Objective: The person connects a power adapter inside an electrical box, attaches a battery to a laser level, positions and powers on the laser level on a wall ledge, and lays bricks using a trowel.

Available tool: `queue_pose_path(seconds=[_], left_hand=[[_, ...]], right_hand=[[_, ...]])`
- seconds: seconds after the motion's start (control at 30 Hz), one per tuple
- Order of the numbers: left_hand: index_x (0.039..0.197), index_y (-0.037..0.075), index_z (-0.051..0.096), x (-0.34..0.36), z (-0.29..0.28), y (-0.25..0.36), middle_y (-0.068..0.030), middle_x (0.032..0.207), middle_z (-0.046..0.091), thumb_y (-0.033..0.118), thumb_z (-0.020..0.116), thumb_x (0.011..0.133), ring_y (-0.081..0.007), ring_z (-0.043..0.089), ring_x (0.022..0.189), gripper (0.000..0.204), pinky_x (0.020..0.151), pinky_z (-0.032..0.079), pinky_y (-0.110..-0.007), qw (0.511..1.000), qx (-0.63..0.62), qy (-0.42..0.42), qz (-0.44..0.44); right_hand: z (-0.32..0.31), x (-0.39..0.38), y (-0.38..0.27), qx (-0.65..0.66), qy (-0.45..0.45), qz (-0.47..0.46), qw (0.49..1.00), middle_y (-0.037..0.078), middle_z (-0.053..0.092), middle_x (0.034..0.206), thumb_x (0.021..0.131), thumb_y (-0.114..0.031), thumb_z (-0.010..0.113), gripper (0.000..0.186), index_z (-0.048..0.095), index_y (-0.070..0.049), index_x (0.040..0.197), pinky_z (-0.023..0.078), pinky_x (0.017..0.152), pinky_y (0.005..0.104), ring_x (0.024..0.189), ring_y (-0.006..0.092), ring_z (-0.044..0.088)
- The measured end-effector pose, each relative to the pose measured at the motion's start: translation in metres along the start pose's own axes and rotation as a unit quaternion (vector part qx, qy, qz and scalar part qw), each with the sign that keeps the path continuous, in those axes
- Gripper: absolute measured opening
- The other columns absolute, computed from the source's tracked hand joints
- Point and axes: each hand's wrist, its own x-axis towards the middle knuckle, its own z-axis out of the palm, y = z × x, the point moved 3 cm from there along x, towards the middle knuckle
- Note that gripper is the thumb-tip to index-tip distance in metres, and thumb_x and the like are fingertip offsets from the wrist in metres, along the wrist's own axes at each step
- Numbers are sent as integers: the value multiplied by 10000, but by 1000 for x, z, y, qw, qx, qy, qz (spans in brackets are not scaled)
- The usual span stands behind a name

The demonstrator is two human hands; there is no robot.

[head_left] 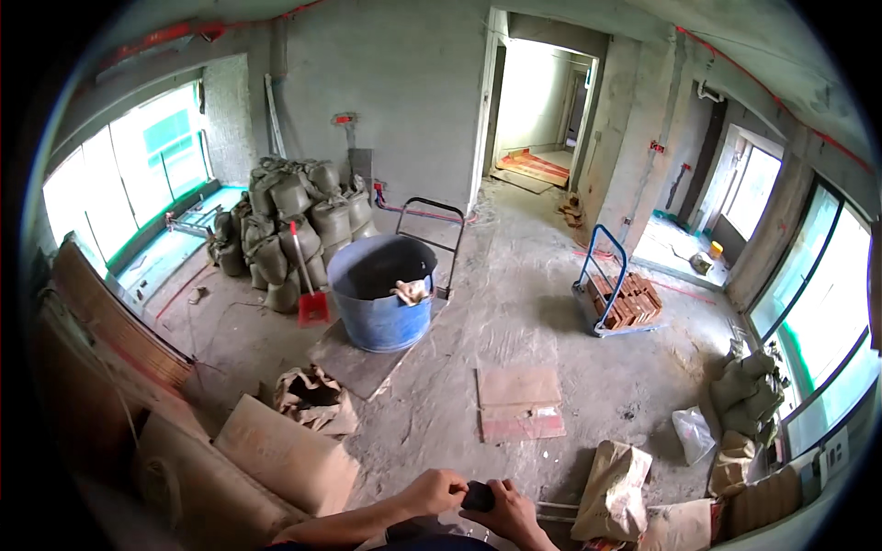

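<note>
At the lower edge, my two hands meet in front of my body. My right hand [511, 510] is closed around a small black object [479, 497], flat and box-like; its exact kind cannot be made out. My left hand [434, 490] is closed too, fingers curled and fingertips at the left edge of the black object. Whether the left fingers grip it or pinch something tiny is hidden.
A blue tub [386, 317] stands on a platform trolley, near a red shovel [310, 298] and piled sacks [294, 202]. Bricks [629, 301] load a blue trolley [614, 241]. Flat cardboard [520, 395] lies mid-floor. A carton [289, 450] and paper bags [616, 487] flank me.
</note>
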Motion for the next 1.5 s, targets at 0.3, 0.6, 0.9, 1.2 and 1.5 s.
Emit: queue_pose_path(seconds=[0.3,0.6,0.9,1.2,1.5], left_hand=[[796,3,660,258,-76,-73,-156,796,646,101,655,750,-308,642,743,109,657,500,-359,999,4,39,19],[729,20,607,541,-156,-88,-117,826,611,58,656,696,-287,614,728,70,644,501,-340,998,-8,13,66],[760,0,625,817,-218,-135,-43,929,569,23,613,741,-102,569,758,31,646,498,-233,981,-160,-114,-2],[737,12,599,1060,-278,-161,-43,857,592,52,608,738,-97,528,681,41,592,428,-245,982,-154,-110,-25],[916,64,583,1292,-330,-252,9,798,525,79,623,827,-68,478,691,99,607,398,-231,956,-262,-124,-53]], right_hand=[[-82,268,53,-42,29,-53,997,158,569,984,662,-488,778,591,536,-82,1016,535,635,442,782,363,640],[-197,502,107,15,113,28,993,128,584,1037,621,-387,828,630,547,-75,1091,526,674,429,868,340,620],[-277,745,210,203,79,11,976,145,589,1053,582,-319,861,684,568,-32,1129,512,791,374,920,311,620],[-371,988,297,329,-160,-58,929,144,598,1086,665,-343,837,705,553,-7,1216,478,861,341,989,259,608],[-421,1245,381,407,-294,11,865,49,611,1025,714,-338,838,748,500,0,1289,450,842,271,942,109,544]])
